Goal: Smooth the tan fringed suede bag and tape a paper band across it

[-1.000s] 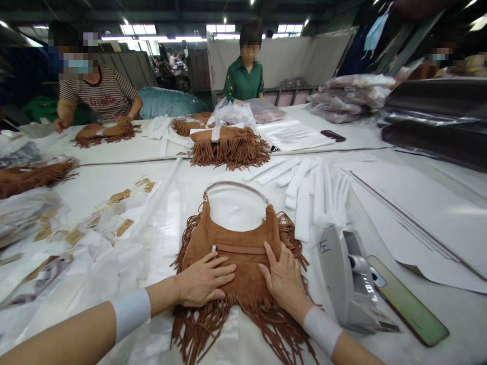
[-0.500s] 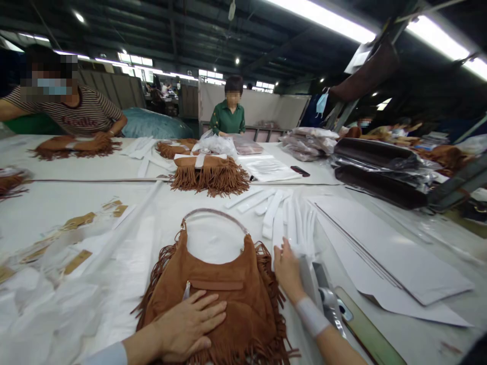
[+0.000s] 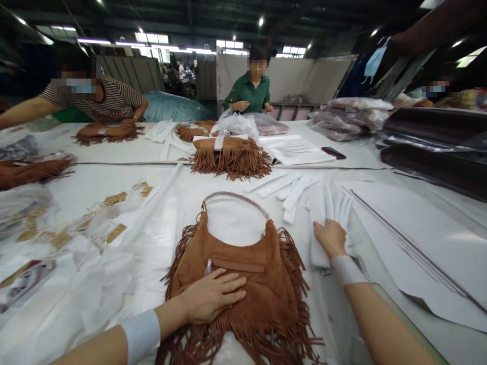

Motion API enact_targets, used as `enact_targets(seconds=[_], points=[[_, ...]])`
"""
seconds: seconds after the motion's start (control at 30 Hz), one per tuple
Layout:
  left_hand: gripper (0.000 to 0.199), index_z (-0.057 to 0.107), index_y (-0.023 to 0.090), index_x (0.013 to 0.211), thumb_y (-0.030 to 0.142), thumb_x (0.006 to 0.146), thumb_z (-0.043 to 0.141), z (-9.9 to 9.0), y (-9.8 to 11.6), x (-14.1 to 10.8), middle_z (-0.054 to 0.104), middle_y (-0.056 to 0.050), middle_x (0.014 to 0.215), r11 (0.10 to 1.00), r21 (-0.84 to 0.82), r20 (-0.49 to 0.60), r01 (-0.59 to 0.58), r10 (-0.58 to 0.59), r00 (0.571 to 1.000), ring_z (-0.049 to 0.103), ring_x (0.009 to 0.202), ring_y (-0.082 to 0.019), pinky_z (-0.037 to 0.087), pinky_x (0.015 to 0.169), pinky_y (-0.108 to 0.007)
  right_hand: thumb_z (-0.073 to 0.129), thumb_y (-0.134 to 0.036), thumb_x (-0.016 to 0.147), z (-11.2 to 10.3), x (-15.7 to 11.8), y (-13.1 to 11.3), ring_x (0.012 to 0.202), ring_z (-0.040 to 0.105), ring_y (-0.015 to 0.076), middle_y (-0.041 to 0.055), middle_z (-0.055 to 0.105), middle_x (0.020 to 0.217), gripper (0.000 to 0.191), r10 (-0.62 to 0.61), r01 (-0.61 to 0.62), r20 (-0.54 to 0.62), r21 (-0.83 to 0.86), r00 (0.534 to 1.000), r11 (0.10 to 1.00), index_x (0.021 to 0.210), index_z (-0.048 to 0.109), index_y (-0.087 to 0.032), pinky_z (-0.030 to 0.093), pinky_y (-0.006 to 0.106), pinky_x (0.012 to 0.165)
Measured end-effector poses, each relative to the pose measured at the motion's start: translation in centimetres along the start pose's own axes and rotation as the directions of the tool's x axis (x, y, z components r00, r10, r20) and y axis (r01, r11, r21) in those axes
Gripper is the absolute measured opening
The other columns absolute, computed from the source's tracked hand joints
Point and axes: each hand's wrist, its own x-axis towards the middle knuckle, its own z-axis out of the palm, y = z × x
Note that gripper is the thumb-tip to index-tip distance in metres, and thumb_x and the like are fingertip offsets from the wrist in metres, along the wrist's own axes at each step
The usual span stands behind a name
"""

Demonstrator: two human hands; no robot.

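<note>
A brown suede shoulder bag (image 3: pixel 262 299) with long fringe lies flat before me, its handle (image 3: pixel 236 195) arched away from me. My left hand (image 3: pixel 216 296) rests flat on the bag's front, fingers stretched out, just below the zip pocket. To the right of the bag, my right hand (image 3: pixel 332 239) is closed at the near part of a bundle of white strips (image 3: pixel 335 200). Its thumb and fingers appear to pinch one wide white strip (image 3: pixel 318 253); the fingertips are partly hidden. More loose strips (image 3: pixel 294 195) fan out beyond the bag.
A folded fringed bag (image 3: pixel 228 154) sits farther back. Tags (image 3: pixel 116 232) and crumpled white paper (image 3: pixel 87 299) cover the left side. White sheets (image 3: pixel 418 228) lie to the right. A person in green (image 3: pixel 249 94) and one in stripes (image 3: pixel 114 99) work across the table.
My right hand has closed at the white strips; its fingers were looser before. My left hand stays flat on the bag. The view has shifted, and the person in green has raised their hands.
</note>
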Motion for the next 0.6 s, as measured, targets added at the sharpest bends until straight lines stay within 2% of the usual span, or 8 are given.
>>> enact_targets(seconds=[0.13, 0.17, 0.23, 0.27, 0.33, 0.43, 0.53, 0.6], points=[[0.058, 0.024, 0.018, 0.145, 0.028, 0.093, 0.046, 0.4, 0.8, -0.4, 0.045, -0.014, 0.140, 0.984, 0.042, -0.162, 0.173, -0.164, 0.973, 0.045, 0.123, -0.026, 0.038, 0.104, -0.046, 0.046, -0.030, 0.090, -3.8, -4.3, 1.1, 0.102, 0.058, 0.0346, 0.0201, 0.061, 0.112, 0.045, -0.065, 0.087, -0.187, 0.117, 0.980, 0.989, 0.128, 0.054, -0.008, 0.044, 0.046, 0.091], [0.055, 0.029, 0.016, 0.142, 0.031, 0.093, 0.048, 0.6, 1.0, -0.4, 0.053, -0.013, 0.129, 0.971, 0.051, -0.186, 0.233, -0.220, 0.958, 0.049, 0.114, -0.026, 0.040, 0.099, -0.045, 0.046, -0.035, 0.089, -4.2, -5.7, 1.1, 0.100, 0.059, 0.0331, 0.0168, 0.063, 0.112, 0.046, -0.132, 0.170, -0.193, 0.195, 0.972, 0.966, 0.127, 0.056, -0.011, 0.045, 0.046, 0.091], [0.036, 0.044, 0.018, 0.126, 0.031, 0.093, 0.048, 1.0, 1.6, -0.5, 0.060, -0.008, 0.106, 0.952, 0.089, -0.204, 0.292, -0.270, 0.941, 0.052, 0.095, -0.024, 0.045, 0.088, -0.043, 0.048, -0.045, 0.087, -4.1, -8.5, 0.4, 0.098, 0.061, 0.0308, 0.0126, 0.065, 0.111, 0.049, -0.330, 0.327, -0.062, 0.391, 0.942, 0.860, 0.123, 0.060, -0.015, 0.048, 0.043, 0.089], [0.024, 0.050, 0.018, 0.115, 0.028, 0.094, 0.046, 1.2, 1.9, -0.6, 0.059, -0.005, 0.096, 0.949, 0.120, -0.216, 0.292, -0.262, 0.940, 0.052, 0.088, -0.022, 0.045, 0.082, -0.040, 0.049, -0.048, 0.086, -3.7, -9.9, -0.2, 0.100, 0.061, 0.0299, 0.0116, 0.065, 0.112, 0.051, -0.442, 0.364, 0.053, 0.484, 0.896, 0.796, 0.121, 0.062, -0.015, 0.049, 0.041, 0.090], [0.014, 0.053, 0.019, 0.098, 0.022, 0.095, 0.039, 1.5, 2.5, -0.7, 0.056, -0.004, 0.084, 0.947, 0.194, -0.270, 0.255, -0.198, 0.942, 0.049, 0.079, -0.019, 0.042, 0.071, -0.035, 0.048, -0.047, 0.086, -2.5, -12.3, -2.0, 0.103, 0.060, 0.0288, 0.0109, 0.065, 0.113, 0.049, -0.614, 0.374, 0.241, 0.611, 0.752, 0.698, 0.119, 0.064, -0.014, 0.048, 0.040, 0.092], [0.017, 0.052, 0.018, 0.093, 0.019, 0.097, 0.036, 1.5, 3.2, -1.0, 0.052, -0.002, 0.076, 0.935, 0.302, -0.352, 0.184, -0.070, 0.933, 0.045, 0.071, -0.017, 0.037, 0.063, -0.033, 0.046, -0.037, 0.087, -0.3, -14.8, -4.7, 0.105, 0.059, 0.0273, 0.0100, 0.064, 0.114, 0.042, -0.739, 0.392, 0.352, 0.674, 0.575, 0.626, 0.116, 0.066, -0.015, 0.046, 0.040, 0.096], [0.016, 0.052, 0.017, 0.094, 0.019, 0.097, 0.036, 1.1, 3.9, -1.2, 0.051, -0.002, 0.075, 0.921, 0.360, -0.337, 0.149, -0.020, 0.941, 0.044, 0.067, -0.016, 0.035, 0.059, -0.033, 0.044, -0.028, 0.084, 1.3, -15.9, -6.2, 0.104, 0.060, 0.0268, 0.0086, 0.066, 0.111, 0.037, -0.789, 0.433, 0.414, 0.672, 0.454, 0.601, 0.110, 0.069, -0.018, 0.046, 0.039, 0.094], [0.015, 0.052, 0.017, 0.096, 0.020, 0.097, 0.037, 0.7, 4.3, -1.2, 0.053, -0.003, 0.079, 0.918, 0.365, -0.313, 0.156, -0.037, 0.949, 0.044, 0.068, -0.016, 0.036, 0.059, -0.032, 0.044, -0.024, 0.083, 2.1, -16.2, -6.5, 0.097, 0.062, 0.0266, 0.0068, 0.068, 0.103, 0.034, -0.794, 0.465, 0.450, 0.646, 0.409, 0.606, 0.104, 0.070, -0.020, 0.047, 0.037, 0.088]])
